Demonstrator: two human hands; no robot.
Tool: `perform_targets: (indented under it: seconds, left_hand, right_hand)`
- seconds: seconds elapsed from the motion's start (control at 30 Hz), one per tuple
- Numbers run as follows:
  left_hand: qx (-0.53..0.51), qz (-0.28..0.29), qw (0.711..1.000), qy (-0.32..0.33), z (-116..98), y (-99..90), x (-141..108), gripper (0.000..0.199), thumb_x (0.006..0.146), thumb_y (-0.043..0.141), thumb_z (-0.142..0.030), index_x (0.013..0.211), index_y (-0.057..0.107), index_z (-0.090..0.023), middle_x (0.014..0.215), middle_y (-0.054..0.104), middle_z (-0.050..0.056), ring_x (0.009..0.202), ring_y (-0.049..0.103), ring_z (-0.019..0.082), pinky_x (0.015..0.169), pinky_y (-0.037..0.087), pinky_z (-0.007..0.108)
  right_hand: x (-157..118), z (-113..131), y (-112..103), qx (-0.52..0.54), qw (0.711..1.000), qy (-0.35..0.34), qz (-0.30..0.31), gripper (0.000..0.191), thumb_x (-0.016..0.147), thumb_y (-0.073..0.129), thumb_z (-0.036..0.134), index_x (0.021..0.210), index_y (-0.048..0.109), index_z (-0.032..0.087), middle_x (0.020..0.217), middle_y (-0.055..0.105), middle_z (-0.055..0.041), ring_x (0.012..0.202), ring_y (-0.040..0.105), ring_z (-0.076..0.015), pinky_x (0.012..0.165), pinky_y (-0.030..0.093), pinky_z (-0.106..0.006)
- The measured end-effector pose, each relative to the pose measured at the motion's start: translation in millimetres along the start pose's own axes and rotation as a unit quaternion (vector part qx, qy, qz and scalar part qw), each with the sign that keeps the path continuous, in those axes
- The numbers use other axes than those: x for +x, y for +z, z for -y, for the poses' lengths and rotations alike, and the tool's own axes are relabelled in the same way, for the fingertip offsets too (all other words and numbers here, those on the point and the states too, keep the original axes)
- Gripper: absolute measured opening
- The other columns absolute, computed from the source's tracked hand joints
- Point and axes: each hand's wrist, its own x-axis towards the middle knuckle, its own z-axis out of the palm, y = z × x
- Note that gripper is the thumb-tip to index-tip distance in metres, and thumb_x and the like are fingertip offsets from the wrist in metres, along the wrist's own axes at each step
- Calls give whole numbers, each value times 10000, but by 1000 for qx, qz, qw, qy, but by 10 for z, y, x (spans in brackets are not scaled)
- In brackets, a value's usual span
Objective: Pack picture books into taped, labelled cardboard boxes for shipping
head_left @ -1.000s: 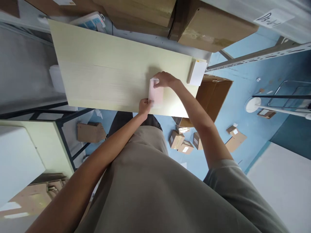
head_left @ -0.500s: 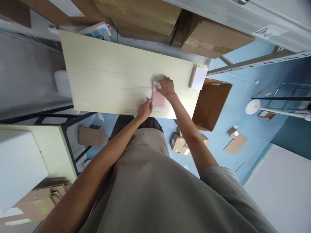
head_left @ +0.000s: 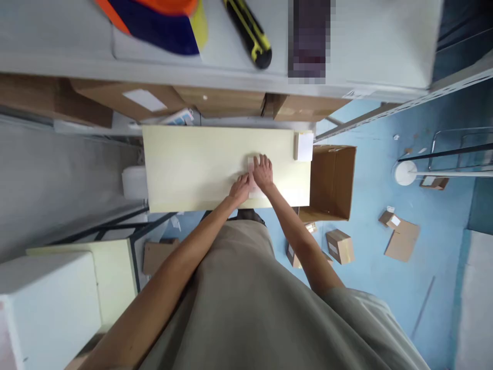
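A thin pinkish-white packet (head_left: 254,190) lies flat on the pale yellow tabletop (head_left: 192,164), in front of my body. My left hand (head_left: 239,188) is at its left edge, with the fingers closed together on that edge. Over the packet's upper right part lies my right hand (head_left: 263,173), its fingers stretched out and a little apart on top of it. The hands cover part of the packet, and its print is too faint to read. A small white box (head_left: 304,146) stands at the tabletop's far right corner.
A large open carton (head_left: 333,180) stands against the table's right end. Cartons (head_left: 223,103) line the shelf behind the table. On the upper shelf lie a black and yellow utility knife (head_left: 250,33) and an orange and blue object (head_left: 162,23). Smaller cartons (head_left: 340,245) rest on the blue floor.
The view has tilted up, so the upper shelf now shows. My left hand has moved up along the packet's left edge, closer to my right hand, whose fingers now reach out straighter.
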Motion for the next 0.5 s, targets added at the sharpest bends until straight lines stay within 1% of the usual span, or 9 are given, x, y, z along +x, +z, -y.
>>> perform_targets:
  seconds: [0.03,0.07,0.13,0.2,0.27,0.33,0.4,0.47,0.5]
  left_hand:
    - [3,8,1000,15,7,-71,-4,734,854,578,-88,1584,493,-78,1612,539,256,1540,482,357,1269,415,506]
    - [5,14,1000,26,15,-158,-14,704,866,586,-104,1566,517,-84,1585,572,250,1543,493,347,1281,408,497]
    - [9,-4,999,40,31,-383,-48,630,912,579,-140,1540,556,-100,1598,570,235,1567,476,329,1303,392,476]
    - [1,-53,997,51,30,-677,-93,586,966,558,-183,1549,558,-123,1637,538,211,1566,483,312,1317,386,454]
    - [-15,-115,991,60,-14,-1039,-135,582,1004,539,-216,1584,535,-177,1636,553,165,1537,520,293,1306,413,441]
    - [-35,-178,981,75,-116,-1449,-163,585,1020,534,-230,1605,516,-218,1604,593,135,1501,558,286,1285,445,448]
    - [-55,-234,966,96,-261,-1862,-169,562,1029,534,-231,1591,533,-228,1573,625,124,1476,579,289,1275,455,469]
    - [-77,-279,950,118,-408,-2228,-161,512,1041,527,-224,1550,574,-245,1546,652,101,1453,598,279,1265,460,474]
    - [-88,-298,942,127,-469,-2380,-158,491,1040,530,-215,1526,595,-243,1531,665,97,1441,607,274,1258,466,468]
  right_hand:
    - [-101,79,-79,-7,1000,9,-2,563,994,558,161,1552,549,94,1666,476,-268,1602,411,-350,1308,333,-539]
    - [-198,153,-165,-12,1000,9,-21,560,997,567,192,1554,560,134,1662,491,-246,1594,429,-344,1299,353,-533]
    - [-360,286,-360,-16,998,-1,-68,561,1001,582,263,1557,575,190,1652,508,-224,1572,461,-347,1283,388,-523]
    - [-444,413,-609,-7,994,-13,-110,574,1017,567,342,1571,566,191,1631,524,-226,1546,485,-362,1261,422,-526]
    - [-434,560,-936,9,987,-25,-161,580,1052,508,418,1591,546,207,1621,529,-214,1524,500,-366,1240,445,-535]
    - [-329,737,-1335,25,972,-39,-229,573,1087,431,456,1605,525,228,1624,519,-193,1517,496,-359,1232,446,-536]
    - [-133,926,-1768,36,951,-58,-303,562,1111,377,446,1610,502,222,1636,497,-183,1524,470,-355,1239,426,-534]
    - [137,1099,-2169,44,935,-77,-345,539,1118,375,412,1601,486,199,1628,495,-191,1518,452,-363,1246,402,-556]
    - [289,1171,-2337,45,932,-85,-349,529,1117,384,392,1592,483,183,1621,495,-205,1515,444,-376,1243,395,-574]
